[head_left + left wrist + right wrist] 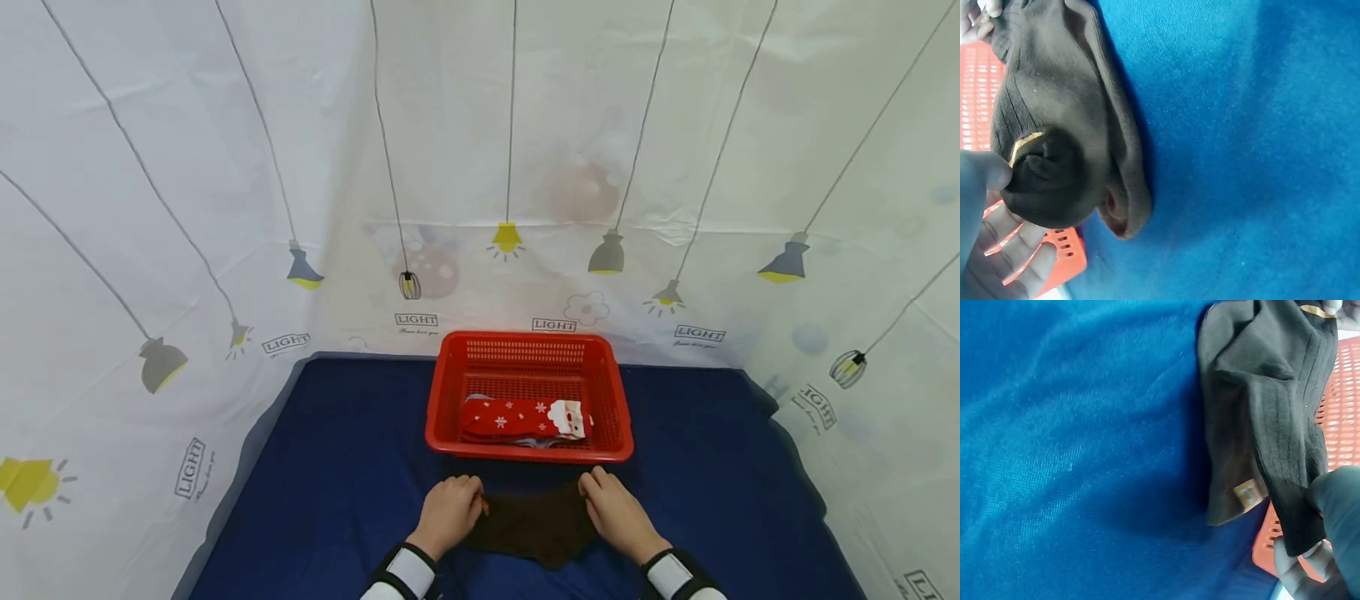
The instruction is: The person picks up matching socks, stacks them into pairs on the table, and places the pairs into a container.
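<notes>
A pair of dark brown socks [531, 523] is stretched sideways between both hands, just in front of the red basket. My left hand [448, 510] pinches one end between thumb and fingers, beside a thin orange line at the toe [1038, 181]. My right hand [617, 512] pinches the other end, a ribbed cuff [1294, 512]. In the right wrist view a small tan label [1248, 495] shows on the lower sock's cuff. The lower sock hangs loose beneath the held one.
The red plastic basket [442, 400] stands just beyond the hands. Inside lie red Christmas socks [517, 418] with snowflakes and a Santa face, over something grey. Dark blue cloth [337, 500] covers the surface. White sheets [480, 125] printed with lamps surround it.
</notes>
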The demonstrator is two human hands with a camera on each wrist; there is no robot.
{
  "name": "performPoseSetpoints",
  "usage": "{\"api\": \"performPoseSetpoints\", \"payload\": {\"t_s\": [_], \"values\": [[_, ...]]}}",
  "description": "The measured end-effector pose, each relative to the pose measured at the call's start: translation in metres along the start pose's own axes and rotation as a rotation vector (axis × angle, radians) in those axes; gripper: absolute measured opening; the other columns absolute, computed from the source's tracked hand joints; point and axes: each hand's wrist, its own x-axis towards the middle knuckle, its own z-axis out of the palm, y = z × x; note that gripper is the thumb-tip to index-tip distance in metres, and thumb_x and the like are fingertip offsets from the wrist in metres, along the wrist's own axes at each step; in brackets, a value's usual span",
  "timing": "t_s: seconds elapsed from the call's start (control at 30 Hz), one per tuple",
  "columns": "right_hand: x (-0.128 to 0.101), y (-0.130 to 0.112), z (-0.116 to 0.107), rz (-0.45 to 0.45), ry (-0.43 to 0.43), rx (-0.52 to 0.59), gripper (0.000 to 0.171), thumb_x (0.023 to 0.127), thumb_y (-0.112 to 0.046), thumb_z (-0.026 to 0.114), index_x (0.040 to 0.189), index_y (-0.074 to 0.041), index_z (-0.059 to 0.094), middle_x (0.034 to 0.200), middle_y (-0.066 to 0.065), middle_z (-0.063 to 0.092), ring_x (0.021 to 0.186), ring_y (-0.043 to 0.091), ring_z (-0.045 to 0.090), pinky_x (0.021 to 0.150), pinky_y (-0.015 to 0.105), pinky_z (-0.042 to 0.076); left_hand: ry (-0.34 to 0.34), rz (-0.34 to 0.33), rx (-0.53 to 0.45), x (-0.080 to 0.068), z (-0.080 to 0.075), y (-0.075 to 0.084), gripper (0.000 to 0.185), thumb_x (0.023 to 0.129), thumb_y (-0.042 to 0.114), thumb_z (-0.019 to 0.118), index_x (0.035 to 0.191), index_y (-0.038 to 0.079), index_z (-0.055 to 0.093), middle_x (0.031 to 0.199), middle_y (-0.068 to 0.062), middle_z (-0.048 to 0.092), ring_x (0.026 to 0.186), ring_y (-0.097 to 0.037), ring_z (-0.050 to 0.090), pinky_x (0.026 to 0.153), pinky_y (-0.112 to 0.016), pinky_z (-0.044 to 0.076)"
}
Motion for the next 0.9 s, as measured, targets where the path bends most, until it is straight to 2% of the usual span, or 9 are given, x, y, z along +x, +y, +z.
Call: {"api": "performPoseSetpoints", "payload": {"t_s": [0.17,0.37,0.6,0.77,0.9], "values": [[0.002,0.005,0.012,0.013,0.015,-0.035,0.029,0.068,-0.003,0.072,0.081,-0.016,0.050,0.078,-0.004,0.044,0.067,0.014,0.046,0.055,0.028,0.040,-0.036,-0.074,-0.042,0.003,0.008,-0.006,0.009,0.073,0.018,0.069,0.076,0.018,0.061,0.068,0.005,0.057,0.057,-0.011,0.053,0.052,-0.026,0.043],[0.001,0.009,0.023,0.046,-0.011,-0.041,0.028,0.069,-0.003,0.071,0.081,-0.015,0.050,0.080,-0.001,0.046,0.069,0.019,0.047,0.055,0.031,0.042,0.006,-0.112,-0.046,0.001,0.016,-0.009,0.012,0.070,0.016,0.069,0.077,0.016,0.060,0.068,0.003,0.059,0.057,-0.015,0.056,0.051,-0.028,0.043],[-0.003,0.011,0.032,0.085,0.038,-0.029,0.031,0.068,-0.004,0.074,0.092,-0.014,0.056,0.087,0.004,0.051,0.071,0.024,0.050,0.057,0.034,0.044,0.038,-0.193,-0.060,-0.007,0.024,-0.011,0.020,0.069,0.017,0.071,0.084,0.013,0.059,0.072,-0.001,0.063,0.058,-0.020,0.060,0.050,-0.033,0.044],[-0.008,0.014,0.034,0.124,0.032,-0.032,0.034,0.069,-0.008,0.074,0.098,-0.013,0.058,0.091,0.006,0.052,0.068,0.024,0.050,0.056,0.035,0.044,0.010,-0.250,-0.067,-0.011,0.028,-0.013,0.021,0.070,0.018,0.071,0.087,0.014,0.059,0.073,-0.001,0.062,0.059,-0.021,0.060,0.049,-0.033,0.044],[-0.011,0.014,0.033,0.136,0.016,-0.027,0.035,0.069,-0.009,0.074,0.101,-0.013,0.058,0.092,0.007,0.051,0.066,0.023,0.050,0.056,0.035,0.044,-0.010,-0.251,-0.061,-0.012,0.027,-0.013,0.022,0.071,0.019,0.071,0.088,0.014,0.059,0.074,-0.001,0.061,0.059,-0.020,0.060,0.049,-0.032,0.044]]}}
